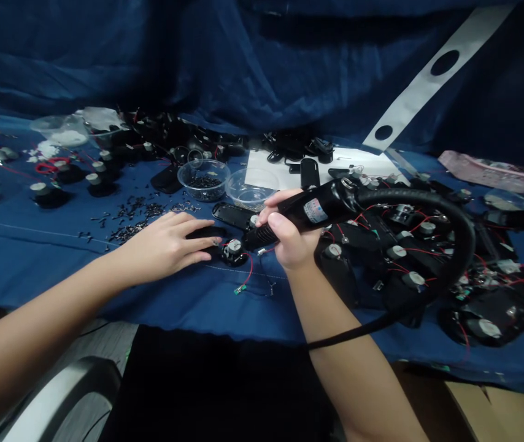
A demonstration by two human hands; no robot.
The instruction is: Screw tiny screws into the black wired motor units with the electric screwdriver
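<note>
My right hand [292, 236] is wrapped round a black electric screwdriver [324, 205], which is tilted with its nose down and to the left. A thick black cable [467, 245] loops from its back end and down past my right forearm. My left hand [174, 242] lies with fingers stretched out over a black plastic part, mostly hidden beneath them. At its fingertips sits a small silver motor [233, 247] on a black base, with red and black wires and a little green circuit board [240, 289]. The screwdriver's nose is close to this motor; contact cannot be made out.
Loose black screws [135, 212] are scattered left of a clear tub of screws [204, 181]. Another clear tub [253, 190] stands beside it. Wired motor assemblies [397, 252] crowd the right side. A pink basket [496, 170] stands at the back right. Blue cloth [151, 307] covers the table.
</note>
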